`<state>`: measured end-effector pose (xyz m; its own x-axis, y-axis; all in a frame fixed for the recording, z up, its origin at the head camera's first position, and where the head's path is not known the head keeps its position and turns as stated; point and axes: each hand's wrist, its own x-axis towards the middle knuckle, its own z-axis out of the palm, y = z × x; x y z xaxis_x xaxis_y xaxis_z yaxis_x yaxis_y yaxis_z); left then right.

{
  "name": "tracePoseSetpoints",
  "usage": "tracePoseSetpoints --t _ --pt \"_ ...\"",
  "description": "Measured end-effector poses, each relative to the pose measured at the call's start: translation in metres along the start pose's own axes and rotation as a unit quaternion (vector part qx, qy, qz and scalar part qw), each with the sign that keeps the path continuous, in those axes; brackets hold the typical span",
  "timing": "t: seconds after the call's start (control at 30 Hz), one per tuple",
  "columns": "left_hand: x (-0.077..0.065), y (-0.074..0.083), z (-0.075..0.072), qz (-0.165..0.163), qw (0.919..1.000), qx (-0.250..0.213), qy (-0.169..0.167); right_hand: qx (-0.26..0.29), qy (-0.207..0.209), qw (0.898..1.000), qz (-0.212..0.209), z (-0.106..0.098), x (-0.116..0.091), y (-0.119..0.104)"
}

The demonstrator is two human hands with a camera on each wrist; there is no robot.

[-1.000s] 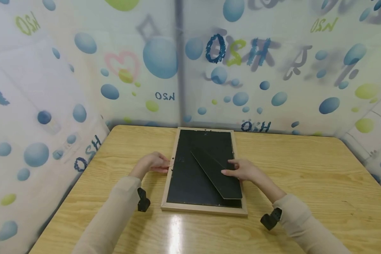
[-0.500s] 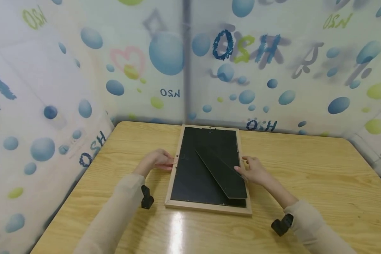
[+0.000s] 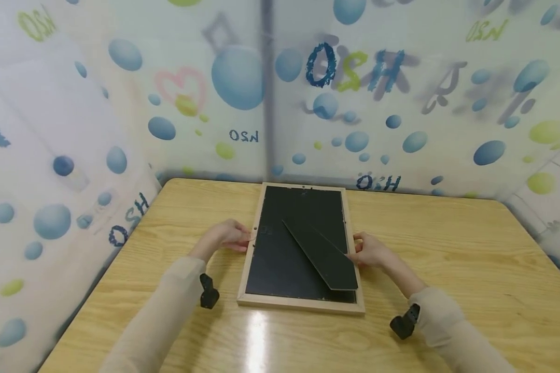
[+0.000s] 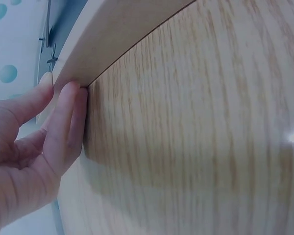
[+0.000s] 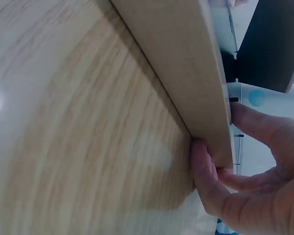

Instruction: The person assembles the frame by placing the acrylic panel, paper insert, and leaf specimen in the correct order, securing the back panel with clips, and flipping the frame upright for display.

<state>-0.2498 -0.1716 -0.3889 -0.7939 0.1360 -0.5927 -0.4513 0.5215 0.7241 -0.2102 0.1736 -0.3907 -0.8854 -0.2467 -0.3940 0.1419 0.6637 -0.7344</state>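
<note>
A picture frame [image 3: 303,306] with a light wooden rim lies face down on the table, its black backing board [image 3: 303,204] upward. Slanting across the backing is a black easel stand [image 3: 325,259], raised at its wide end. My left hand [image 3: 227,235] grips the left rim, thumb near a small dark metal tab [image 4: 52,60] and fingers against the wooden side. On the opposite side, my right hand [image 3: 373,251] pinches the right rim: the thumb [image 5: 259,122] is on the top edge and the fingers press the outer side by the table.
The wooden table [image 3: 448,248] reaches out on both sides of the frame. Behind it hangs a curtain [image 3: 401,119] printed with blue and green bubbles. Each wrist carries a black camera [image 3: 208,292], and several small dark tabs [image 3: 307,187] line the frame's inner edge.
My right hand has left the easel stand's edge and moved down and right to the right rim. My left hand stays at the left rim. The head view shifts slightly.
</note>
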Motion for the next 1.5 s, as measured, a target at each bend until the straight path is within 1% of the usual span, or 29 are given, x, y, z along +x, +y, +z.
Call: tracePoseSetpoints --t 0.03,0.13,0.17,0.2,0.27,0.33,0.4,0.43,0.47,0.5,0.57,0.63,0.67,0.73,0.77,0.8,0.83,0.9,0.97,1.07,1.2,1.23,1.33,1.43,1.5 --pt "-0.001 0.000 0.000 0.001 1.0000 0.002 0.000 -0.001 -0.005 1.000 -0.011 0.001 0.001 0.001" --pt "-0.004 0.000 0.001 0.001 1.0000 0.002 0.003 0.009 -0.037 0.998 -0.041 0.002 0.000 0.003" --pt "-0.003 -0.002 0.002 0.001 1.0000 0.001 0.006 0.011 -0.048 0.998 -0.049 0.002 -0.001 0.004" --pt "0.002 -0.006 0.002 0.004 0.9999 -0.004 0.008 0.016 -0.059 0.997 -0.054 0.002 -0.001 0.005" --pt "0.005 -0.011 0.005 0.029 0.9992 -0.027 0.003 0.029 -0.074 0.996 -0.047 0.002 -0.002 0.006" --pt "0.037 -0.033 0.000 0.060 0.9965 -0.056 -0.016 0.045 -0.077 0.995 -0.039 0.002 -0.003 0.007" --pt "0.055 -0.044 -0.003 0.070 0.9949 -0.069 -0.025 0.068 -0.080 0.994 -0.032 0.001 -0.003 0.008" --pt "0.056 -0.045 -0.003 0.071 0.9946 -0.070 -0.025 0.079 -0.080 0.993 -0.031 0.001 -0.003 0.008" --pt "0.057 -0.044 -0.003 0.061 0.9960 -0.062 -0.016 0.095 -0.081 0.992 -0.030 0.001 -0.003 0.008" --pt "0.056 -0.042 -0.002 0.050 0.9974 -0.052 -0.007 0.105 -0.079 0.991 -0.030 0.001 -0.003 0.009" --pt "0.023 -0.022 0.005 0.028 0.9992 -0.023 0.015 0.118 -0.074 0.990 -0.033 0.002 -0.001 0.009" --pt "-0.005 -0.006 0.009 0.030 0.9994 0.004 0.017 0.121 -0.063 0.990 -0.031 0.004 0.000 0.009" --pt "-0.017 0.001 0.011 0.029 0.9993 0.018 0.016 0.122 -0.057 0.991 -0.027 0.005 0.000 0.009" --pt "-0.030 0.007 0.013 0.035 0.9985 0.042 0.012 0.116 -0.047 0.992 -0.024 0.006 -0.001 0.008" --pt "-0.033 0.008 0.014 0.036 0.9979 0.053 0.012 0.113 -0.043 0.992 -0.022 0.007 -0.001 0.008" --pt "-0.034 0.009 0.015 0.035 0.9974 0.061 0.013 0.112 -0.038 0.993 -0.018 0.007 -0.001 0.007" --pt "-0.032 0.008 0.015 0.033 0.9972 0.066 0.016 0.111 -0.035 0.993 -0.014 0.007 -0.001 0.006" --pt "-0.025 0.004 0.015 0.031 0.9965 0.076 0.020 0.109 -0.031 0.994 -0.009 0.008 -0.001 0.004" --pt "-0.018 -0.001 0.014 0.034 0.9959 0.082 0.015 0.107 -0.026 0.994 -0.004 0.007 -0.001 0.003" --pt "-0.016 -0.002 0.011 0.045 0.9966 0.068 -0.008 0.097 -0.024 0.995 0.001 0.006 0.001 0.003" --pt "-0.015 -0.009 0.004 0.065 0.9958 0.033 -0.056 0.082 -0.032 0.996 0.007 0.005 0.002 0.003" --pt "-0.015 -0.010 0.003 0.067 0.9954 0.027 -0.063 0.083 -0.034 0.996 0.009 0.005 0.002 0.003" --pt "-0.013 -0.011 0.000 0.069 0.9947 0.014 -0.075 0.080 -0.034 0.996 0.008 0.004 0.002 0.003" --pt "-0.010 -0.009 -0.002 0.063 0.9951 0.007 -0.076 0.078 -0.027 0.997 0.007 0.004 0.001 0.003" --pt "-0.008 -0.008 -0.004 0.062 0.9946 0.006 -0.083 0.074 -0.025 0.997 0.006 0.003 0.001 0.003"
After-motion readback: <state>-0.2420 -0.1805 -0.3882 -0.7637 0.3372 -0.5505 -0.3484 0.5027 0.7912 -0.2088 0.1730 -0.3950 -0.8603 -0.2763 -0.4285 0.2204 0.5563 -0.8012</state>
